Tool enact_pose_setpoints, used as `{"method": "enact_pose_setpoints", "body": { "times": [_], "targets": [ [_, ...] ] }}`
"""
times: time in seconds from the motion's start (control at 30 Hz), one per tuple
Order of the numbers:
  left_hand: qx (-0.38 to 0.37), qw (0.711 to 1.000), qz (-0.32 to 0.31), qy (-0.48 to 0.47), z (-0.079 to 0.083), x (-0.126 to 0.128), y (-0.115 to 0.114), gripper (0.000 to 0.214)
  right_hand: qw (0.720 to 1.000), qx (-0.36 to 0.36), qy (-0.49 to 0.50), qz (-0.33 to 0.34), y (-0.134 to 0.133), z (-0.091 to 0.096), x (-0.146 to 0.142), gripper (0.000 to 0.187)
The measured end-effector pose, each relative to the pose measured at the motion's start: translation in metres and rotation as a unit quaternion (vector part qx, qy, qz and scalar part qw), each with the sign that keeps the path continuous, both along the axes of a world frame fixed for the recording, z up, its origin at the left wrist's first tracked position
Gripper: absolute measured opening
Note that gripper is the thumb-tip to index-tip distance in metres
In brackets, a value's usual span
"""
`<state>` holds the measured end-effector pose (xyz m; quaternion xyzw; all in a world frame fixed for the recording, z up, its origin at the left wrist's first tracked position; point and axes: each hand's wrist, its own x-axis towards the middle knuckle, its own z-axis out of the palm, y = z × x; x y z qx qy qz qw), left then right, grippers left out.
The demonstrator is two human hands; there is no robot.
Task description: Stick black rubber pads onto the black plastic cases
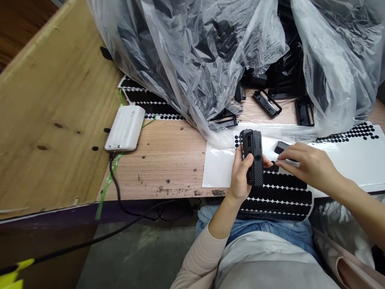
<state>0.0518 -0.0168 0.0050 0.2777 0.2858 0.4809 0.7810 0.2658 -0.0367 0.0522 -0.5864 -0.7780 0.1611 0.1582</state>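
Note:
My left hand (240, 176) grips a black plastic case (252, 157) with a carbon-fibre texture, standing it upright above the sticker sheet. My right hand (309, 164) reaches in from the right, its fingertips close to the case and low over the sheet. I cannot tell whether those fingers pinch anything thin. Just beyond them, a small black block (282, 147) lies on the white backing of a sheet of black round stickers (345, 160). Many stickers are in rows below the case, and part of the sheet overhangs the table's front edge.
A clear plastic bag (186, 52) of black parts fills the back of the wood-laminate table (162, 168). Black rectangular frames (267, 103) lie beside it. A white power bank (124, 128) with a black cable rests at left, next to a plywood board (51, 112).

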Motion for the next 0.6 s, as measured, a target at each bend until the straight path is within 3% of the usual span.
{"method": "enact_pose_setpoints", "body": {
  "times": [0.1, 0.17, 0.23, 0.33, 0.4, 0.47, 0.6],
  "targets": [
    [-0.006, 1.0, 0.0, 0.001, 0.001, 0.0, 0.001, 0.043, 0.996, 0.037, 0.061, 0.057, -0.018, -0.005, 0.005, 0.016],
    [-0.004, 1.0, -0.003, -0.01, 0.0, -0.001, 0.001, 0.043, 0.986, 0.044, 0.136, 0.086, -0.023, 0.003, 0.004, 0.009],
    [0.003, 0.999, -0.024, -0.031, -0.002, -0.003, 0.001, 0.042, 0.972, 0.035, 0.226, 0.052, -0.021, 0.019, 0.001, 0.005],
    [0.016, 0.996, -0.073, -0.047, -0.005, -0.005, 0.0, 0.045, 0.927, -0.052, 0.357, -0.101, -0.002, 0.041, -0.001, 0.015],
    [0.017, 0.995, -0.091, -0.035, -0.006, -0.006, 0.0, 0.048, 0.888, -0.144, 0.407, -0.158, 0.016, 0.048, -0.002, 0.029],
    [0.017, 0.994, -0.102, -0.026, -0.006, -0.005, -0.001, 0.051, 0.869, -0.209, 0.421, -0.155, 0.033, 0.047, -0.004, 0.038],
    [0.019, 0.993, -0.109, -0.035, -0.006, -0.004, -0.001, 0.055, 0.863, -0.244, 0.424, -0.126, 0.048, 0.04, -0.011, 0.041]
  ]
}}
